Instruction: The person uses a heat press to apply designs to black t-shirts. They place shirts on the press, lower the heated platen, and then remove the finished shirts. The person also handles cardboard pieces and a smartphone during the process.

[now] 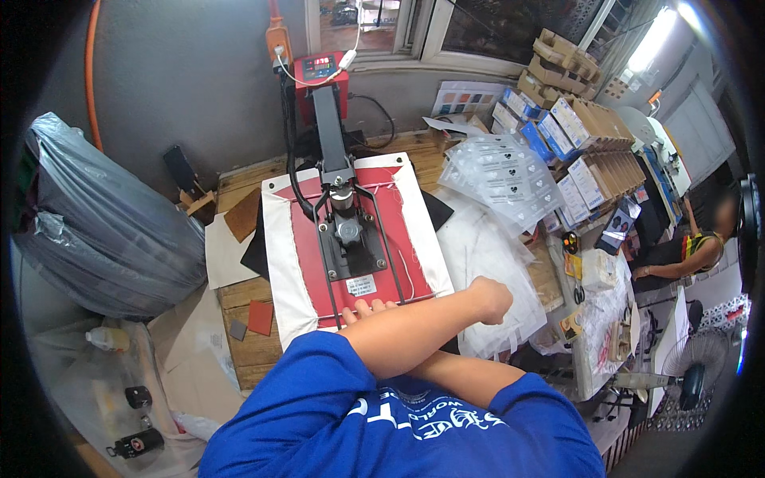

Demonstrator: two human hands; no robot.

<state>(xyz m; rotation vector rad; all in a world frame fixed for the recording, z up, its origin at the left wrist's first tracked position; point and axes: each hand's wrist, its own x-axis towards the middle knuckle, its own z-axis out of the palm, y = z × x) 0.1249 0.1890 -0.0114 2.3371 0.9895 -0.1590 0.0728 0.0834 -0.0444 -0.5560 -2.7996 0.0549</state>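
Lining the wall (191, 72), a worktop (259, 358) is bearing a press (348, 232) near cartons (602, 127); left fingers (496, 303) clenching, right fingers (378, 306), grip unclear.

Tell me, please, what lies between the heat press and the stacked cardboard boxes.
In the head view, mostly translucent plastic sheets, some heart-printed, lie between the heat press and the cardboard boxes.

A heat press (351, 252) stands on the wooden worktop (253, 350), its red control box (341, 84) with a lit display (322, 61) at the 12 o'clock end. A dark arm (328, 131) and ribbed knob (349, 232) sit above a red plate (404, 217) edged in off-white cloth (430, 259); translucent sheets (486, 259) lie overlapped at 3 o'clock.
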